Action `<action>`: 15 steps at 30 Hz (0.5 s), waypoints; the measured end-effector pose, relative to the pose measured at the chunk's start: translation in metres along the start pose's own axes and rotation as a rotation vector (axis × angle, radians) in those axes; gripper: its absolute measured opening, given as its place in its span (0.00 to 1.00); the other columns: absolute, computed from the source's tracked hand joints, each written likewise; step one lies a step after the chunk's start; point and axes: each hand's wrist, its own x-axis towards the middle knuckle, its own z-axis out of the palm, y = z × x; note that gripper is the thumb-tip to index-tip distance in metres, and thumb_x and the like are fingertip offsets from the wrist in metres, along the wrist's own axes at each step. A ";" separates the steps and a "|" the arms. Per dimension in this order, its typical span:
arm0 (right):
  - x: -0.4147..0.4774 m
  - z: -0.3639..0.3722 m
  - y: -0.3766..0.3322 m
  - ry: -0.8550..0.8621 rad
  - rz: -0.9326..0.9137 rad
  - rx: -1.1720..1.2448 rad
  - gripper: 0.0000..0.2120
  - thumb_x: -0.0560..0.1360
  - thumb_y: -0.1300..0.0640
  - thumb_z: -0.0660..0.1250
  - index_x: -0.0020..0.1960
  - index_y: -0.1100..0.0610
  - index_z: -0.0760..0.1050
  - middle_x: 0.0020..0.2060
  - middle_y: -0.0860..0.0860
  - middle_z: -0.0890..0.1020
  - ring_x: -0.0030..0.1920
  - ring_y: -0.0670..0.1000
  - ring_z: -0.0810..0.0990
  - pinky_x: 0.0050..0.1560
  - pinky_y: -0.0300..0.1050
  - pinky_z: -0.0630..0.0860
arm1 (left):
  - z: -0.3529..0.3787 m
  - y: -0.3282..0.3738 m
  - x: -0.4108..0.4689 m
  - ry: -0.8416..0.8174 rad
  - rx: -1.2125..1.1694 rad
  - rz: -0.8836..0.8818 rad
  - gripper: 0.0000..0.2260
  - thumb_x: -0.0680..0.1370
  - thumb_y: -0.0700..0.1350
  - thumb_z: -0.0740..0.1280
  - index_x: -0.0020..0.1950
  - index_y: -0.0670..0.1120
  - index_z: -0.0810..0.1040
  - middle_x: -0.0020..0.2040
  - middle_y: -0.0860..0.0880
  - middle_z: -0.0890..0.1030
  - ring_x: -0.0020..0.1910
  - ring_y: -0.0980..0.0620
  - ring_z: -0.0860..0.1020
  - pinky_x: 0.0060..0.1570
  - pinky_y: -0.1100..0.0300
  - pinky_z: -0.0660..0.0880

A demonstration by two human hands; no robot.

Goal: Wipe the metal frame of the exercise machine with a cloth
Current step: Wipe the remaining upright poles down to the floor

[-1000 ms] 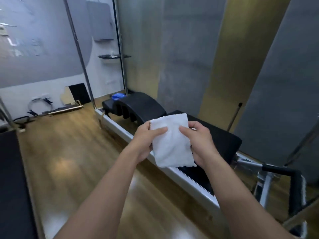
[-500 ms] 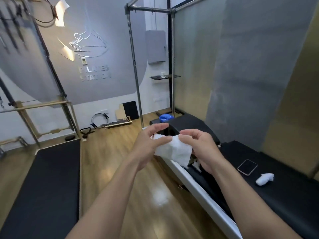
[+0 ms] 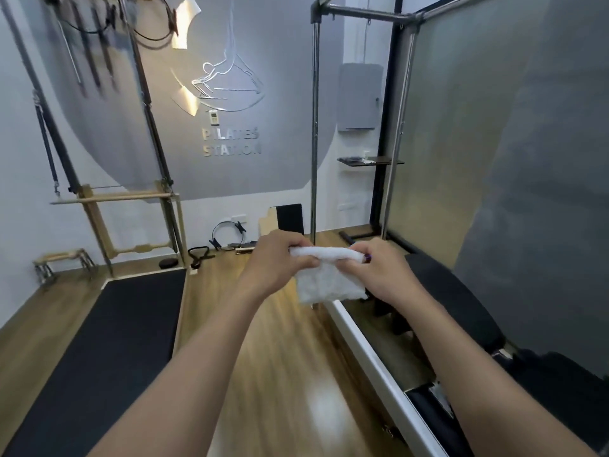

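Black matting [image 3: 108, 341] covers the platform at the far left, which stands on the wooden floor [image 3: 280, 374]. Behind it stands a wooden tower frame [image 3: 131, 196] with dark springs hanging from its top. A Pilates ring [image 3: 227, 232] leans against the base of the back wall, below the metal lettering "PILATES STATION" [image 3: 230, 141].

The person's left hand [image 3: 273, 265] is raised at centre view, fingers curled round the left end of a white terry cloth [image 3: 329, 278]. The cloth's top edge is rolled into a tight band between both hands, and the rest hangs below it as a loose flap. The cloth is held in the air, in front of the lower part of the chrome upright post [image 3: 315, 127] of the exercise machine's metal frame. Whether it touches the post cannot be told. The right hand [image 3: 385, 275] pinches the right end of the rolled edge, fingers closed on the fabric.

A crossbar [image 3: 362, 11] joins the post to the rear uprights at the top. Below the hands, the machine's white side rail [image 3: 369, 354] runs toward the viewer, with black padding [image 3: 461, 308] to its right. A small wall shelf [image 3: 369, 161] hangs behind the frame.
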 end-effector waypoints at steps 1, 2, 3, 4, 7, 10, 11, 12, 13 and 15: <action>0.023 0.007 -0.001 -0.001 -0.001 0.010 0.10 0.75 0.51 0.69 0.38 0.55 0.79 0.31 0.52 0.78 0.33 0.50 0.74 0.32 0.41 0.66 | -0.004 -0.013 0.019 0.000 0.013 -0.002 0.03 0.73 0.46 0.74 0.46 0.48 0.85 0.41 0.53 0.83 0.39 0.61 0.76 0.35 0.72 0.69; 0.045 0.013 -0.003 -0.001 0.009 0.018 0.09 0.76 0.51 0.69 0.39 0.55 0.80 0.32 0.51 0.79 0.34 0.50 0.75 0.33 0.41 0.67 | -0.009 -0.024 0.039 -0.003 0.021 0.000 0.04 0.74 0.46 0.73 0.46 0.47 0.85 0.41 0.51 0.83 0.40 0.58 0.77 0.35 0.70 0.69; 0.066 0.020 -0.004 0.010 0.020 0.035 0.08 0.76 0.51 0.69 0.41 0.54 0.80 0.33 0.50 0.79 0.35 0.49 0.76 0.33 0.41 0.68 | -0.012 -0.035 0.059 -0.008 0.019 0.006 0.04 0.75 0.45 0.72 0.46 0.46 0.84 0.41 0.49 0.83 0.41 0.53 0.79 0.37 0.67 0.70; 0.088 0.025 -0.006 0.033 0.032 0.059 0.07 0.76 0.51 0.69 0.43 0.54 0.79 0.35 0.50 0.80 0.37 0.49 0.77 0.34 0.41 0.70 | -0.016 -0.046 0.080 -0.012 0.007 0.015 0.04 0.75 0.45 0.71 0.47 0.45 0.84 0.42 0.49 0.83 0.43 0.50 0.79 0.40 0.61 0.72; 0.155 0.040 -0.005 0.138 0.039 0.113 0.05 0.76 0.52 0.69 0.50 0.52 0.77 0.42 0.48 0.80 0.43 0.46 0.78 0.37 0.40 0.73 | -0.022 -0.077 0.142 0.007 -0.038 0.031 0.04 0.77 0.43 0.69 0.49 0.46 0.83 0.43 0.50 0.83 0.45 0.49 0.80 0.44 0.55 0.74; 0.217 0.054 0.003 0.217 0.041 0.166 0.11 0.76 0.53 0.69 0.57 0.48 0.75 0.45 0.47 0.80 0.46 0.47 0.79 0.42 0.44 0.78 | -0.020 -0.105 0.198 0.086 -0.104 0.039 0.07 0.76 0.41 0.70 0.53 0.47 0.82 0.48 0.53 0.82 0.49 0.52 0.78 0.47 0.56 0.75; 0.238 0.059 0.007 0.243 0.043 0.181 0.12 0.76 0.53 0.69 0.59 0.48 0.74 0.44 0.48 0.80 0.46 0.48 0.79 0.43 0.46 0.79 | -0.019 -0.115 0.218 0.127 -0.127 0.031 0.08 0.75 0.41 0.70 0.54 0.48 0.81 0.49 0.54 0.81 0.50 0.53 0.78 0.47 0.58 0.76; 0.259 0.064 0.010 0.269 0.035 0.191 0.13 0.76 0.53 0.69 0.59 0.48 0.74 0.43 0.48 0.80 0.45 0.48 0.79 0.43 0.45 0.78 | -0.018 -0.124 0.239 0.170 -0.143 0.028 0.08 0.75 0.41 0.71 0.53 0.48 0.80 0.49 0.55 0.81 0.50 0.54 0.77 0.47 0.62 0.74; 0.281 0.069 0.014 0.291 0.021 0.197 0.13 0.76 0.53 0.69 0.60 0.48 0.73 0.41 0.48 0.80 0.44 0.48 0.79 0.41 0.44 0.77 | -0.016 -0.132 0.260 0.207 -0.152 0.029 0.08 0.74 0.41 0.72 0.52 0.49 0.79 0.49 0.56 0.80 0.48 0.56 0.76 0.45 0.67 0.72; 0.323 0.078 0.022 0.331 -0.015 0.201 0.13 0.76 0.52 0.69 0.60 0.47 0.72 0.40 0.48 0.78 0.41 0.47 0.78 0.38 0.43 0.75 | -0.014 -0.147 0.304 0.260 -0.152 0.038 0.07 0.74 0.41 0.73 0.49 0.50 0.79 0.47 0.57 0.80 0.45 0.58 0.76 0.40 0.73 0.68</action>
